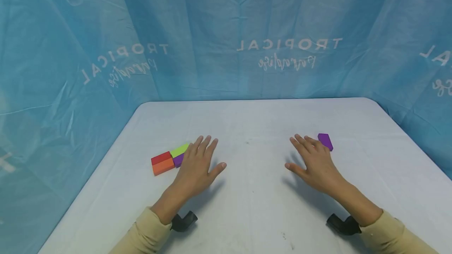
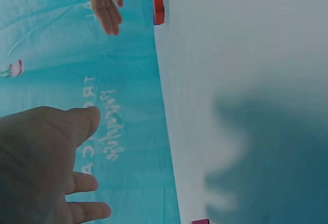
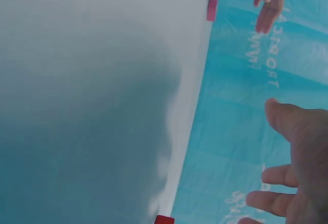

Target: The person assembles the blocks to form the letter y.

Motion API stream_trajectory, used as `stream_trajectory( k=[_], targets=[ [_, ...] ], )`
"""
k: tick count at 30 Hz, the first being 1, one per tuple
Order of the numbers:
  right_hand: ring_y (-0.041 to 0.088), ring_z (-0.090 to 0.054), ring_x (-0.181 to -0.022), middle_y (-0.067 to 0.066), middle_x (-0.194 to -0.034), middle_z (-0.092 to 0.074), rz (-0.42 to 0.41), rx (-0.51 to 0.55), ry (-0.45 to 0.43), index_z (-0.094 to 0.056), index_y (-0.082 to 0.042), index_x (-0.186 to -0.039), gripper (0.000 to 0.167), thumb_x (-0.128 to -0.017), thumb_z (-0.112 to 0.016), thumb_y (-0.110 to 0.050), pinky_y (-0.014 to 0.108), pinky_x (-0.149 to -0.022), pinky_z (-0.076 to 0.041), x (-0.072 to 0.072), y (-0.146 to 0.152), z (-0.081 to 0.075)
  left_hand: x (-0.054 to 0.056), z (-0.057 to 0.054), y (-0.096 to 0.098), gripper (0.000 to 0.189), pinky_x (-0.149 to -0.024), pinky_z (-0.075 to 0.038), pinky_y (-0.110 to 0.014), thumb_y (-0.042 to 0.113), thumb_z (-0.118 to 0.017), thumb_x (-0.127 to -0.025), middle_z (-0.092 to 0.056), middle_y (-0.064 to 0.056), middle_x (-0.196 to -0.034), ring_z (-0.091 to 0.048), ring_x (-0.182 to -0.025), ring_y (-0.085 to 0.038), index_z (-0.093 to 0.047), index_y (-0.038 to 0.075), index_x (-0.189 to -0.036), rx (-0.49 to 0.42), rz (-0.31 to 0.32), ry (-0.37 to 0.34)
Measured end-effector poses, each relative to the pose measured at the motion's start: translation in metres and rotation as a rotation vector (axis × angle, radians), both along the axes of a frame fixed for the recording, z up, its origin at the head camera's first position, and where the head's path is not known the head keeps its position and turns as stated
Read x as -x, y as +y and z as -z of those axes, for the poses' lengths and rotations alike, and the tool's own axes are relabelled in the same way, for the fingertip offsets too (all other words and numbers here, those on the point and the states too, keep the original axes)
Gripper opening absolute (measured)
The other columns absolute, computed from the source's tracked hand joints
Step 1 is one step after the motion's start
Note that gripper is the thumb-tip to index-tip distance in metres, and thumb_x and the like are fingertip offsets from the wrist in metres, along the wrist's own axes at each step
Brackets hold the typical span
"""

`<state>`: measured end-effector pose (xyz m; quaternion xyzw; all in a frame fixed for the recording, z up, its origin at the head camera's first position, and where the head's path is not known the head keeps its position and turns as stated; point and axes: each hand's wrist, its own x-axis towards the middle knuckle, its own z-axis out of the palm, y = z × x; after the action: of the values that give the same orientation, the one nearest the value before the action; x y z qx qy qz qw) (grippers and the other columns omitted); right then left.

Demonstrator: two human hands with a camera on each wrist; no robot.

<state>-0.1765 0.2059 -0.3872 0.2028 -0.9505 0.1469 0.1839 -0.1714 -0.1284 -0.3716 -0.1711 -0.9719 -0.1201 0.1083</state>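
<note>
Sleeves: tan cuffs [image 1: 152,222] enter from the near edge, a black wrist piece [image 1: 184,221] beside the left one.
Left hand: the left hand [image 1: 195,171] is released, fingers extended and thumb spread; its shadow suggests it hovers above the white worktop [image 1: 250,191].
Right hand: the right hand [image 1: 316,167] is likewise released, thumb apart, holding nothing, its shadow lying on the cloth below.
Both hands: seemingly a ready pose between handlings, with no pick or placement underway.
Orange and red blocks: on the left of the worktop, the orange block [image 1: 163,167] lies against the near side of the red block [image 1: 161,157].
Purple and green blocks: just right of those, the purple block [image 1: 178,160] sits before the green block [image 1: 179,150]; the left hand partly covers both. Gripping one would call for lowering that hand and curling its fingers.
Lone purple block: the other purple block [image 1: 325,141] lies well apart, just beyond the right hand's fingers; taking it would probably need a short reach outward, then a pinch.
Curtain: blue, printed, behind everything [image 1: 219,77].
</note>
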Motion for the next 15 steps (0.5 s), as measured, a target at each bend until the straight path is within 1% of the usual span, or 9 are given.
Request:
stream_trajectory(
  k=[4,9,15],
  targets=[
    [0.044,-0.037,-0.127,0.019,-0.142,-0.045,-0.013,0.023,0.03,-0.045,-0.004,-0.138,0.071,-0.079,-0.073,-0.033,0.064,-0.092,-0.032,0.002,0.003,0.001,0.003,0.002,-0.002,0.073,-0.114,-0.021,-0.054,0.048,-0.057,-0.089,-0.031,-0.01,-0.154,-0.023,-0.143,-0.032,-0.03,0.016,-0.148,-0.014,-0.004,0.008],
    [0.043,-0.04,-0.122,0.019,-0.137,-0.049,-0.029,0.057,0.056,-0.049,-0.003,-0.134,0.067,-0.078,-0.074,-0.029,0.062,-0.09,-0.033,0.005,0.007,0.003,0.006,0.003,-0.005,0.071,-0.112,-0.026,-0.054,0.047,-0.058,-0.089,-0.034,-0.009,-0.152,-0.027,-0.142,-0.031,-0.032,0.016,-0.147,-0.04,-0.007,0.009],
    [0.041,-0.042,-0.119,0.017,-0.132,-0.054,-0.041,0.122,0.047,-0.051,-0.005,-0.132,0.064,-0.077,-0.076,-0.025,0.06,-0.09,-0.033,0.007,0.011,0.005,0.008,0.001,-0.009,0.068,-0.11,-0.03,-0.053,0.045,-0.06,-0.088,-0.038,-0.009,-0.15,-0.032,-0.14,-0.03,-0.037,0.015,-0.145,-0.073,-0.007,0.024]
  ],
)
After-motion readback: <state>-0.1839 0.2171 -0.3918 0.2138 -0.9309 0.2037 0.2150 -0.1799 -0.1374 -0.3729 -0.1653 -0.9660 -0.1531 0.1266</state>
